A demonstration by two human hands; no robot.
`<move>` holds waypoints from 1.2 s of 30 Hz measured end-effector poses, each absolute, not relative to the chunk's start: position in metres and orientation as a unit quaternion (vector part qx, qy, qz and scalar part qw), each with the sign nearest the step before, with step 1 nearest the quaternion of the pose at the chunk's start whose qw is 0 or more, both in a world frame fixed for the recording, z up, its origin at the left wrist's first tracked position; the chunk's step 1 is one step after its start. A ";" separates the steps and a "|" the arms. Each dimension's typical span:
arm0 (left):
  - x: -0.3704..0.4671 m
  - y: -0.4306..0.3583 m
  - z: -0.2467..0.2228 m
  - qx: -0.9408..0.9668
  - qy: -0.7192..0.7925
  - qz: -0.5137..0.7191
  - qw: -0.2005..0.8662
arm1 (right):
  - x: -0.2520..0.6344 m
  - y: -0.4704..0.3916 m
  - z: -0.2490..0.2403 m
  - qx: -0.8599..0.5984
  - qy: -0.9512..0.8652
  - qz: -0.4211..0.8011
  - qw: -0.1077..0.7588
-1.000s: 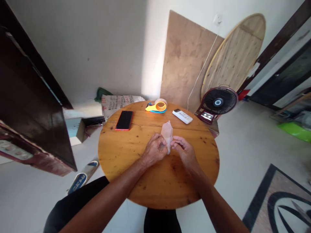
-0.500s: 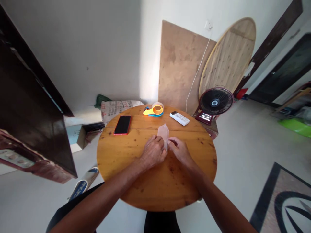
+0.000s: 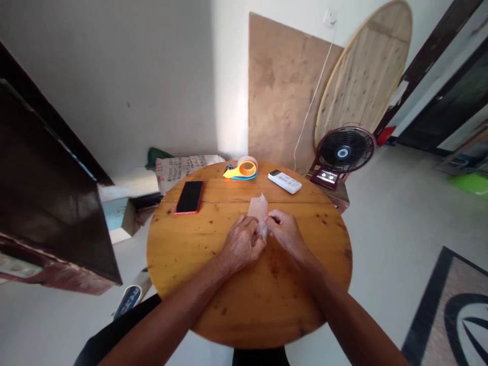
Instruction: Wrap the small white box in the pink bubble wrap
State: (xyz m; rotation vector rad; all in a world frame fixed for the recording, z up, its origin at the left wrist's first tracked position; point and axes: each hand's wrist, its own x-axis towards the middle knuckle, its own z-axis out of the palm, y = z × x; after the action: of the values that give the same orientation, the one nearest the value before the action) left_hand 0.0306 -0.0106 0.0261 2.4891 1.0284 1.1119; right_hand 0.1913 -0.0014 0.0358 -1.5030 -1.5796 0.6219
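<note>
A small pinkish-white, translucent piece like a thin plastic wrapper (image 3: 258, 207) lies on the round wooden table (image 3: 217, 305), its top edge crumpled. My left hand (image 3: 243, 239) is closed on its lower left part, fingers bent and pressed down. At its right edge, my right hand (image 3: 284, 230) pinches the material between thumb and forefinger. What the wrapper is made of, and whether anything is inside, I cannot make out. Beyond the hands sits a yellow and blue tape dispenser (image 3: 244, 170) with a roll of tape.
A phone with a red edge (image 3: 189, 197) lies on the left of the table, a white remote control (image 3: 285, 181) at the back right. Past the table's right edge stands a dark red fan (image 3: 343, 152). A round wooden board (image 3: 366, 66) leans against the wall.
The camera view has shifted slightly. Both hands stay at the wrapper; its lower right part is now more bunched and lifted between them.
</note>
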 end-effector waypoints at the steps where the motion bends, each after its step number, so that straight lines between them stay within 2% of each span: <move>1: 0.030 -0.011 0.026 0.847 0.349 0.382 0.121 | 0.190 0.000 0.035 -0.593 -0.634 0.260 0.424; 12: 0.027 -0.011 0.021 0.819 0.353 0.421 0.164 | 0.195 -0.014 0.046 -0.482 -0.644 0.440 0.400; 21: 0.030 -0.013 0.017 0.781 0.381 0.449 0.208 | 0.191 -0.012 0.030 -0.500 -0.703 0.323 0.390; 27: 0.029 -0.013 0.024 0.799 0.391 0.435 0.139 | 0.190 -0.013 0.028 -0.516 -0.742 0.212 0.373; 36: 0.027 -0.006 0.024 0.829 0.329 0.422 0.162 | 0.190 -0.012 0.022 -0.507 -0.690 0.307 0.415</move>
State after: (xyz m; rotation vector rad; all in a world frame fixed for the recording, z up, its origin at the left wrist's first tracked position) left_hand 0.0268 -0.0057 0.0236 2.3672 0.9378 1.2048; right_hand 0.1901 -0.0122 0.0221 -1.2744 -1.7338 0.7712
